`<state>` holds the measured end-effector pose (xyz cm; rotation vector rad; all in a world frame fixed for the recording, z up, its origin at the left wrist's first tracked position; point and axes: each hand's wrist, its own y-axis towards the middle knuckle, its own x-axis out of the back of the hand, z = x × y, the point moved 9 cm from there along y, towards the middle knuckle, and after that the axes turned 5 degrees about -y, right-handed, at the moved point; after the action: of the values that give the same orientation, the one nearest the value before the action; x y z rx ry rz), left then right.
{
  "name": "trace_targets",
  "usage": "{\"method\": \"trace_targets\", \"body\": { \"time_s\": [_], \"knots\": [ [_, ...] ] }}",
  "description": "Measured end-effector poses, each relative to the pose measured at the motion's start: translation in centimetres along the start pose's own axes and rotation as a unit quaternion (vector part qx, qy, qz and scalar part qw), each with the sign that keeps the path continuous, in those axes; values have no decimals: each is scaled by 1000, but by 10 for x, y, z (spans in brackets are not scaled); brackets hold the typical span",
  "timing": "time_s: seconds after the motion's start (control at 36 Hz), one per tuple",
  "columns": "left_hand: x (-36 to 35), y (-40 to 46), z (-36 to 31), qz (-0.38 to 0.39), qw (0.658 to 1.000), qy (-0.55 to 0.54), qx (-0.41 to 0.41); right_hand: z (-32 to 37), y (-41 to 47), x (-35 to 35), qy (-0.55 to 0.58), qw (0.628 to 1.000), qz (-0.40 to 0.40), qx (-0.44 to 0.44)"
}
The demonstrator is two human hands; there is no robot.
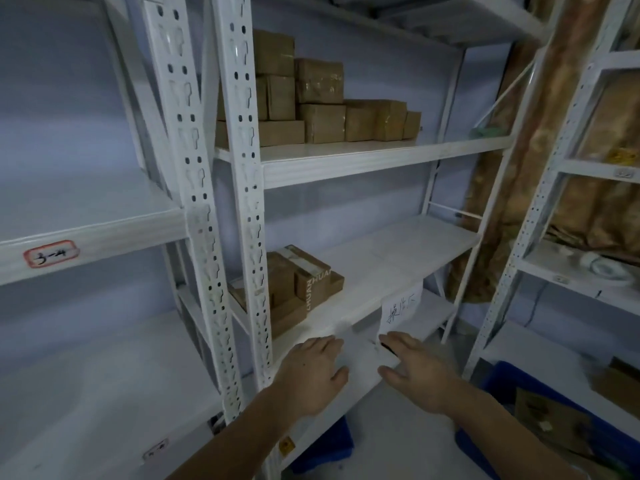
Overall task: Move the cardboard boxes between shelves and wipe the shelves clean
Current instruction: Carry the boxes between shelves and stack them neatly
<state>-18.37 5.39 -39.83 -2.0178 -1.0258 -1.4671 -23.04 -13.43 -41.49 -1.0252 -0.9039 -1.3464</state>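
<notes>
Several brown cardboard boxes [322, 109] are stacked on the upper shelf [381, 157] of the white metal rack. A smaller group of cardboard boxes [301, 285] sits at the left end of the middle shelf [398, 258]. My left hand [313, 372] and my right hand [412, 368] reach forward with straight fingers, side by side, just below the middle shelf's front edge and over the lower shelf [346, 403]. Neither hand holds anything. A handwritten paper label [400, 308] hangs on the middle shelf's edge above my right hand.
A perforated white upright [242, 202] stands left of the boxes. Another white rack [86, 216] adjoins on the left. Blue plastic bins [519, 410] with cardboard sit on the floor at the right, below a third rack [571, 271]. A brown curtain [512, 168] hangs behind.
</notes>
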Motion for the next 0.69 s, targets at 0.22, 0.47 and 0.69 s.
{"method": "trace_targets", "body": {
  "time_s": [0.22,0.47,0.69],
  "knots": [
    [-10,78,10,18,999,2,39,-45,70,12,1,1000,10,21],
    [-48,155,29,30,993,10,113,-103,154,4,21,996,47,71],
    [-53,195,36,-2,975,13,223,-134,226,18,28,987,80,135]
  ]
}}
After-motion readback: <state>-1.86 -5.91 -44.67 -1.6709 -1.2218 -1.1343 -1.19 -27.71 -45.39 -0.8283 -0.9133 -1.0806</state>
